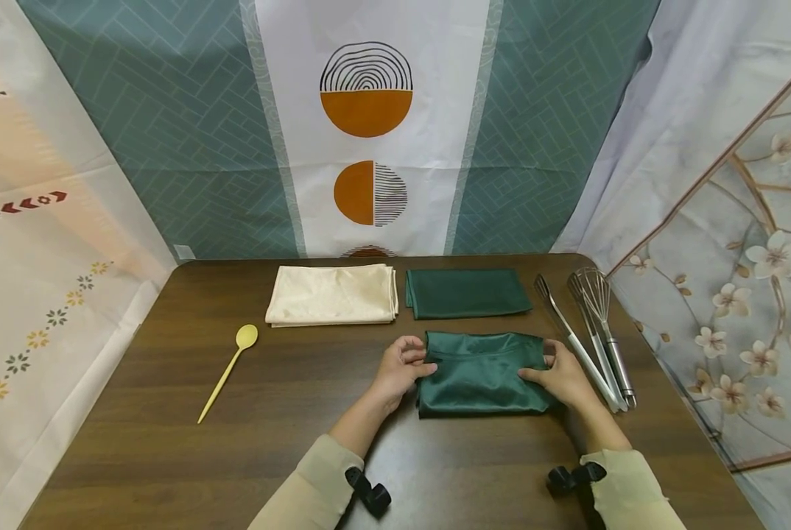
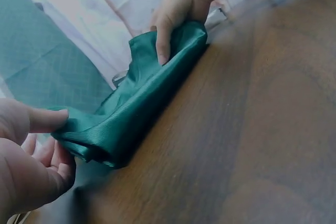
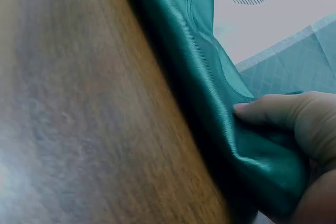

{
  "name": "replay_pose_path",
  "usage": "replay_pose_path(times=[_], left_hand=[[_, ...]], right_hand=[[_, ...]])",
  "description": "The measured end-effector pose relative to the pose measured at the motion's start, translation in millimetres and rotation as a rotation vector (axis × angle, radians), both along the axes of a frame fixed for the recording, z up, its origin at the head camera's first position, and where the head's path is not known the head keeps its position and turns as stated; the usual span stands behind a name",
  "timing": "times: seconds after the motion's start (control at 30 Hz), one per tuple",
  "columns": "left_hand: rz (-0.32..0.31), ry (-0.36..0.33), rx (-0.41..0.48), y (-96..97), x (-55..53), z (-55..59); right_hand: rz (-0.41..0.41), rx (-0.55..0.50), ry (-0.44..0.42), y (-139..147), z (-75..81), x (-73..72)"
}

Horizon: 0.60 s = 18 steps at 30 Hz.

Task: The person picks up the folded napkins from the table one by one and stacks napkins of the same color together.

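A folded dark green satin cloth (image 1: 484,374) is between my two hands above the near middle of the table. My left hand (image 1: 401,372) pinches its left edge, thumb on top and fingers beneath; the left wrist view shows the layers bunched at that thumb. On the opposite edge, my right hand (image 1: 563,374) grips the cloth, its thumb (image 3: 268,111) pressed on the upper side. Most of the right hand's other fingers are hidden behind the fabric. Just beyond lies a second folded green cloth (image 1: 468,293), with a folded cream cloth (image 1: 332,294) to its left.
A yellow spoon (image 1: 230,368) lies on the left of the wooden table (image 1: 170,456). Near the right edge, close to my right hand, rest a wire whisk (image 1: 610,338) and long utensils with pale handles (image 1: 591,362). Patterned curtains (image 1: 190,147) stand behind and at both sides.
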<state>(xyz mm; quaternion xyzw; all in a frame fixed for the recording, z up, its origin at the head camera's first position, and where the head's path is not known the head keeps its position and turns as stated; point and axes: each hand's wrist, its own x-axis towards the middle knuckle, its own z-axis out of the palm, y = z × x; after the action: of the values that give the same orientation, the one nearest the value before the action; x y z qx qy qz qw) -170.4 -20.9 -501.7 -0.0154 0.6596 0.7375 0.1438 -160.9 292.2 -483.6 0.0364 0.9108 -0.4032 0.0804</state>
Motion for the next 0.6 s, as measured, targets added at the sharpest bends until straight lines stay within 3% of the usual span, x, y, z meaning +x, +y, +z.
replay_pose_path(times=[0.13, 0.23, 0.37, 0.6], left_hand=[[-0.063, -0.008, -0.106, -1.3, -0.1, 0.5], [-0.125, 0.065, -0.231, -1.6, 1.3, 0.6], [-0.115, 0.186, -0.336, -2.7, 2.4, -0.2], [-0.079, 0.241, -0.311, -6.1, 1.4, -1.6]], right_hand=[[0.047, 0.024, 0.066, 1, -1.7, 0.0], [0.059, 0.033, 0.133, 4, -5.4, 0.5], [0.077, 0.040, 0.174, 10, -8.5, 0.1], [0.086, -0.080, 0.082, 12, -11.5, 0.6]])
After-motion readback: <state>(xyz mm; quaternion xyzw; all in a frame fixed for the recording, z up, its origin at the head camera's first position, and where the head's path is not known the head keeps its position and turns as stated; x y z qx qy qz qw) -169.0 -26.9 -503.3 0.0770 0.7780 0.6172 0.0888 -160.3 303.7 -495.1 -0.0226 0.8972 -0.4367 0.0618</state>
